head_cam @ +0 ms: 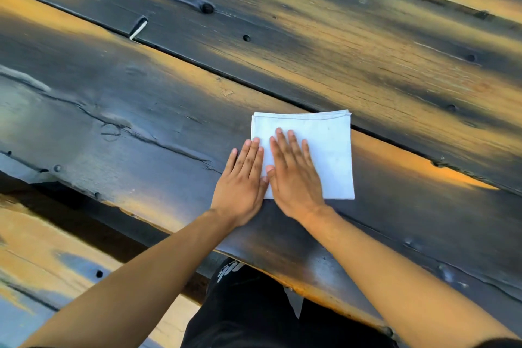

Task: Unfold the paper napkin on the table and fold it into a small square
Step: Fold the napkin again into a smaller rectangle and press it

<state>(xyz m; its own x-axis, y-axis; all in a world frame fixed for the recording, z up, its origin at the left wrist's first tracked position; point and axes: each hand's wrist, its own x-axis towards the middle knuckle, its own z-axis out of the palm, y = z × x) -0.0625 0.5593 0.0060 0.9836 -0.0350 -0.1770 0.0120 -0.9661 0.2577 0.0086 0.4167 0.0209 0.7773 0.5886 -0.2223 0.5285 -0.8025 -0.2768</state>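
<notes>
A white napkin (327,147) lies folded into a square on the dark wooden table (141,110). Its stitched edge runs along the far side. My left hand (243,181) rests flat with its fingers spread, palm on the table and fingertips on the napkin's left edge. Flat on the napkin's lower left part lies my right hand (293,175), fingers apart and pointing away from me. The two thumbs touch. Neither hand grips anything.
The table is made of wide dark planks with gaps, knots and screw holes. Its near edge (296,288) runs diagonally just in front of my body. A wooden bench (56,257) sits below at the left. My dark trousers (248,308) show under the edge.
</notes>
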